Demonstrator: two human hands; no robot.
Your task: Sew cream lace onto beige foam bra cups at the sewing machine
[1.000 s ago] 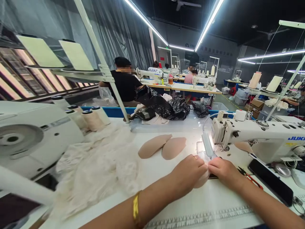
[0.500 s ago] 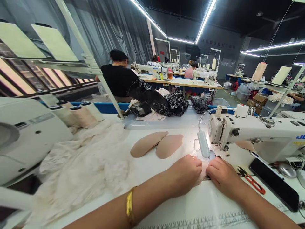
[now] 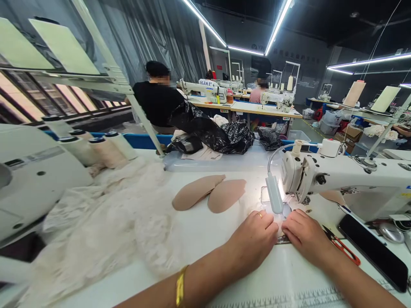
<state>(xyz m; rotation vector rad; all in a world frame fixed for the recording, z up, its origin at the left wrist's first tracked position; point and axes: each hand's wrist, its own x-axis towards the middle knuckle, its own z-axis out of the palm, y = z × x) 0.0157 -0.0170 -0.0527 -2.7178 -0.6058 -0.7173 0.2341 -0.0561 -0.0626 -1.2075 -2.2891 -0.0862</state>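
Just in front of the needle area of the white sewing machine point(image 3: 297, 171), my left hand point(image 3: 255, 235) is closed, its fingers curled on a pale, sheer piece of fabric point(image 3: 249, 204). My right hand point(image 3: 303, 233) is close beside it, fingers pressed together at the same fabric; its fingertips and most of the piece are hidden. A small lamp point(image 3: 274, 194) on a bendable neck shines down over the fingers. To the left on the table lie two beige bra-cup pads point(image 3: 227, 196), partly overlapping.
A heap of cream lace fabric point(image 3: 128, 218) covers the table's left side. Orange-handled thread snips point(image 3: 345, 249) and a black phone point(image 3: 374, 252) lie right of my right hand. Thread cones point(image 3: 107, 152) and black plastic bags point(image 3: 236, 137) stand behind. A co-worker point(image 3: 157, 100) sits beyond.
My hands have drawn slightly apart, the right one shifting a little right. Less of the pale fabric shows between them. The view has shifted slightly.
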